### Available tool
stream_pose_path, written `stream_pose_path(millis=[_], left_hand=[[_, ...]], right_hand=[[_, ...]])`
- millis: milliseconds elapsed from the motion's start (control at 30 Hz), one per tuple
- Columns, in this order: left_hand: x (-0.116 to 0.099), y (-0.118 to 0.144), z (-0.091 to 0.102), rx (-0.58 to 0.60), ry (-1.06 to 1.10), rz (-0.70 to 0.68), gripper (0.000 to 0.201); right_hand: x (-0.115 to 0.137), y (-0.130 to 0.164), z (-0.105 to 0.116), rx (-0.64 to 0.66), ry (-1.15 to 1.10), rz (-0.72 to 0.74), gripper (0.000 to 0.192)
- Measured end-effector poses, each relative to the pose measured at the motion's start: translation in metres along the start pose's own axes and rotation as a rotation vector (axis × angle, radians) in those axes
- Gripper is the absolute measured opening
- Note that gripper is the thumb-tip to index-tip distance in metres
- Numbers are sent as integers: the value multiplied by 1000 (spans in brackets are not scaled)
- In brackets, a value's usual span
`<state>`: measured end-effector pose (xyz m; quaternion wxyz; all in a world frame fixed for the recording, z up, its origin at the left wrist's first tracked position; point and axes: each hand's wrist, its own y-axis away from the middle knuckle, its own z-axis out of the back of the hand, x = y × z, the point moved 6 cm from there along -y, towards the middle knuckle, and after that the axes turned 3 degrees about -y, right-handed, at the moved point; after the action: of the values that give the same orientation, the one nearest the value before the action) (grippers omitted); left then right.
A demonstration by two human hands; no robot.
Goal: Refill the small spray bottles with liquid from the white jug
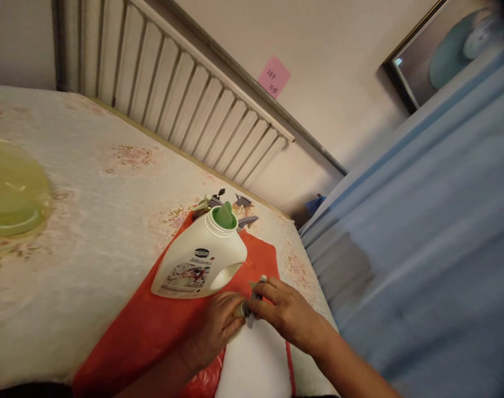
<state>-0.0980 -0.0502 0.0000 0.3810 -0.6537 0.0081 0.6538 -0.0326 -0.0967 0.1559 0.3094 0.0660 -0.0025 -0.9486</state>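
My left hand [222,326] is closed around a small dark-grey and cream piece [244,311], too small to name. My right hand [291,312] pinches a small grey piece with a pale tip [261,282]. The two pieces meet between my fingertips; whether they are joined I cannot tell. Just beyond stands a white plastic jug [206,260] with a printed label, a side handle and a green pour spout [225,215] in its uncapped neck. Both hands are over a white sheet-like surface [254,359] and red plastic material [152,326].
Behind the jug lie several small grey and cream pieces [247,222]. A yellowish translucent bowl [15,188] rests on the floral tablecloth [98,221] at left. A radiator [185,99] runs along the wall at the table's back edge. Blue fabric [426,232] drapes at right.
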Motion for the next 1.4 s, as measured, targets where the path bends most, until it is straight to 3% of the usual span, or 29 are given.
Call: stream_pose_path(millis=[333, 533, 767, 867, 1000, 1100, 1400], left_hand=[[-7, -1, 3, 14, 2, 14, 22], [-5, -1, 1, 37, -39, -15, 15], [0, -1, -1, 29, -29, -50, 26], [-4, -2, 1, 25, -13, -41, 27], [-2, -3, 1, 22, 4, -17, 29], [0, -2, 0, 19, -3, -41, 25], [-2, -1, 1, 21, -32, -19, 24]], right_hand=[[0, -12, -4, 36, -81, -240, 14], [-5, -19, -3, -20, -346, -349, 31], [-14, -24, -7, -39, -530, -462, 26], [-16, -20, 2, -32, -560, -381, 27], [-16, -14, 15, -16, -379, -140, 36], [-11, -11, 10, 68, -276, 17, 33], [-10, -11, -1, 22, -244, 109, 29]])
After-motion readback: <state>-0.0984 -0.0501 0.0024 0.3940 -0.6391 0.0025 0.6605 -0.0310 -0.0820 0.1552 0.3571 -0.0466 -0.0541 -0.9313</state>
